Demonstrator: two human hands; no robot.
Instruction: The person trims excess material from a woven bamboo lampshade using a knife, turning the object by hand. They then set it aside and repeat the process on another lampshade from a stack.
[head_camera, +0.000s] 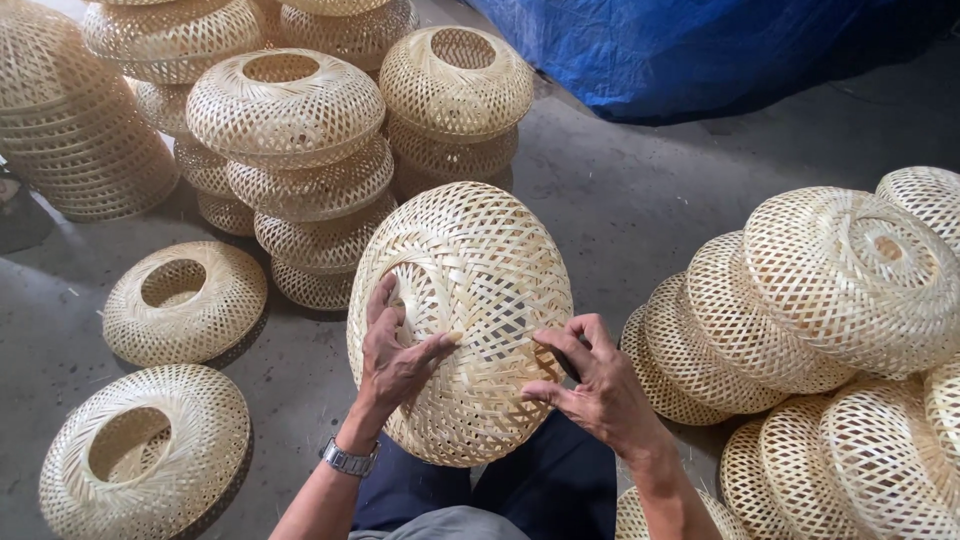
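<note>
Knees: dark blue trousers (540, 480) at the bottom centre of the frame, right under the work, so the piece is basically propped on the lap.
Left hand: left hand (395, 355) lies flat on the woven bamboo shade (470, 310), fingers reaching up toward its round opening, thumb pressed out across the weave. Not closed round anything, just spread and bracing. Metal wristwatch (349, 459) on that wrist.
Right hand: right hand (590, 385) sits at the shade's right edge, fingertips curled in and pinching at the strips. Looks like something dark is tucked under the fingers, can't tell what.
Shade: centre of the frame, tilted up on edge, opening turned to the left.
Doing it well (my take): keep the flat hand firm so the shade doesn't roll, and work one strip at a time with the fingertips, since thin bamboo probably snaps if you yank it.
Left side: two single shades (185, 300) lying on the concrete floor (620, 200), lower left.
Upper left: tall stacks of shades (290, 150).
Right side: leaning row of shades (800, 300), overlapping.
Top right: blue tarp (690, 50).
</note>
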